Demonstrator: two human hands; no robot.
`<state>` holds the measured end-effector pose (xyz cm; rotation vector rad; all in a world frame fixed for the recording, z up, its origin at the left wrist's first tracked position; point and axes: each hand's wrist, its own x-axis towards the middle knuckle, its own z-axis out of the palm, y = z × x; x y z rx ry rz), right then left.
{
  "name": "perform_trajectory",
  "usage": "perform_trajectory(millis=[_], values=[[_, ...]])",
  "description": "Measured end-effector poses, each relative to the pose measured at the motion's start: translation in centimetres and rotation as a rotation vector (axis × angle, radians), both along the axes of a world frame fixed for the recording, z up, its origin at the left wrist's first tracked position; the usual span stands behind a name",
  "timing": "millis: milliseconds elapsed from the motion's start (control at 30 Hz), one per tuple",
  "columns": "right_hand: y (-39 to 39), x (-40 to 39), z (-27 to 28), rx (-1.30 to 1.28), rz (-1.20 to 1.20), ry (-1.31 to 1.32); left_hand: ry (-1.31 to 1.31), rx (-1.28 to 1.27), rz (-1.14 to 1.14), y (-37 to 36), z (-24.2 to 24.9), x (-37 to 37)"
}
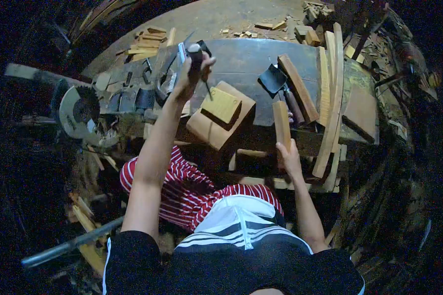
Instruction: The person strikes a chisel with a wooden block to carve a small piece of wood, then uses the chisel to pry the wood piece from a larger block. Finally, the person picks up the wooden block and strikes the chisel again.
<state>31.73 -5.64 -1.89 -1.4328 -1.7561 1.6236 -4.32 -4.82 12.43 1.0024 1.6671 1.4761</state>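
Observation:
My left hand (191, 73) is raised over the bench and closed round a dark-handled tool (196, 54). From it a thin dark shaft slants down to the corner of a small yellowish wooden block (222, 106); whether it touches cannot be made out. That block lies on a larger brown block (211, 132) at the bench's near edge. Lower right, my right hand (289, 156) grips a wooden bar (281, 120) by its lower end, its top pointing away from me. Just beyond the bar lies a black square metal plate (272, 80).
A dark workbench (246, 59) spreads ahead. On its right lie a thick brown wooden piece (298, 88), long curved strips (335, 108) and a flat board (361, 114). Left are a round saw-toothed disc (81, 112) and clamps. Offcuts (150, 40) are piled beyond the bench. A metal pipe (74, 242) extends lower left.

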Motion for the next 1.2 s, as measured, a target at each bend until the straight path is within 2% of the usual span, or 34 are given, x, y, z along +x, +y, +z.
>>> perform_trajectory(millis=[67, 100, 133, 200, 233, 267, 333, 400, 467, 567, 633, 867, 933, 967, 1033, 1200], values=[[0.0, 0.2, 0.2, 0.064, -0.013, -0.021, -0.14, 0.064, 0.043, 0.1, 0.8, 0.0], [0.2, -0.1, 2.5, -0.089, -0.004, -0.072, -0.204, 0.091, 0.101, 0.2, -0.1, -0.7], [0.1, -0.1, 1.9, -0.094, 0.002, -0.072, -0.203, 0.086, 0.108, 0.3, -1.2, -1.2], [0.3, 0.1, 1.2, -0.016, 0.023, -0.051, -0.364, 0.25, 0.281, 0.6, -1.3, -0.3], [0.2, 0.3, 1.1, -0.02, 0.024, -0.061, -0.372, 0.327, 0.437, 1.4, -1.6, 0.6], [0.1, 0.4, 0.8, -0.024, 0.023, -0.068, -0.378, 0.322, 0.437, 1.4, -2.4, 0.3], [-0.1, 0.3, 0.2, 0.107, 0.011, -0.025, -0.405, 0.469, 0.431, 1.5, -5.4, -1.9], [-0.1, 0.0, 0.8, 0.053, 0.017, -0.054, -0.44, 0.469, 0.372, 1.2, -5.3, -2.4], [-0.2, -0.3, 1.7, -0.001, 0.026, -0.086, -0.236, 0.402, 0.477, 0.8, -4.7, -1.2], [-0.2, -0.8, 1.8, -0.004, 0.032, -0.06, -0.378, 0.397, 0.543, 1.2, -3.4, 0.5], [-0.1, -0.9, 0.4, 0.053, 0.052, -0.067, -0.345, 0.381, 0.505, 1.2, -4.0, 0.3], [-0.3, -2.1, 1.8, 0.065, 0.062, -0.11, -0.261, 0.435, 0.444, 2.0, -5.8, -0.4], [-0.4, -2.3, 2.7, -0.023, 0.059, -0.143, -0.08, 0.44, 0.472, 2.0, -6.4, -0.7], [-0.5, -2.3, 2.6, -0.025, 0.059, -0.148, -0.084, 0.437, 0.473, 1.9, -6.6, -0.8], [-0.7, -2.3, 2.3, -0.006, 0.047, -0.17, -0.231, 0.669, 0.319, 1.5, -7.1, -1.0], [-0.8, -2.9, 3.4, -0.062, 0.034, -0.186, -0.228, 0.467, 0.31, -0.9, -6.3, -0.8]])
